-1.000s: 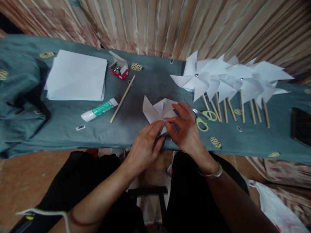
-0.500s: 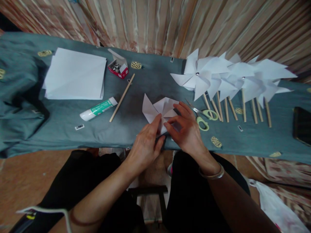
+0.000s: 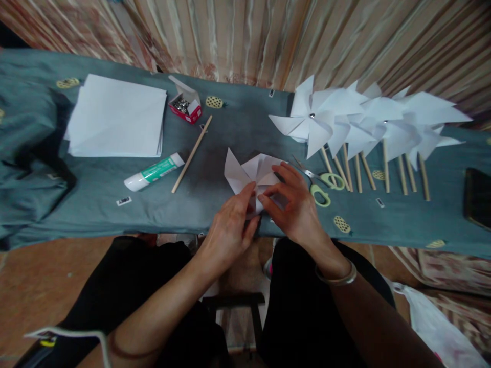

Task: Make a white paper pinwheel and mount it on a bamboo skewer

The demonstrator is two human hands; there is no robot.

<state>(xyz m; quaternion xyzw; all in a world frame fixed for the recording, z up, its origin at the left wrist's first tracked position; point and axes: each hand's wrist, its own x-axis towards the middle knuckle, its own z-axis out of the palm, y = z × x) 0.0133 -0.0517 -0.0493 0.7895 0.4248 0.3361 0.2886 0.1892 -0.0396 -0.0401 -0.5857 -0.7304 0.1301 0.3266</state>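
A white paper pinwheel (image 3: 259, 168) without a stick lies at the table's front edge, its blades folded toward the centre. My left hand (image 3: 232, 220) grips its lower left side, with the index fingertip pressed near the middle and the thumb below. From the right, my right hand (image 3: 293, 204) pinches the paper near the centre with thumb and forefinger. My fingers hide part of the lower blades. Just right of that hand lie scissors (image 3: 320, 186) with light green handles. A bare wooden stick (image 3: 192, 154) rests to the left of the pinwheel.
Left on the green cloth (image 3: 95, 204) are a stack of white paper (image 3: 118, 117), a glue stick (image 3: 153, 173) and an open red box (image 3: 186, 108) of metal pins. Several finished pinwheels (image 3: 360, 115) on sticks overlap at the right. A dark phone-like object (image 3: 477, 197) lies at the far right.
Both hands stay on the pinwheel in nearly the same place. The left fingertip has shifted very slightly at the centre.
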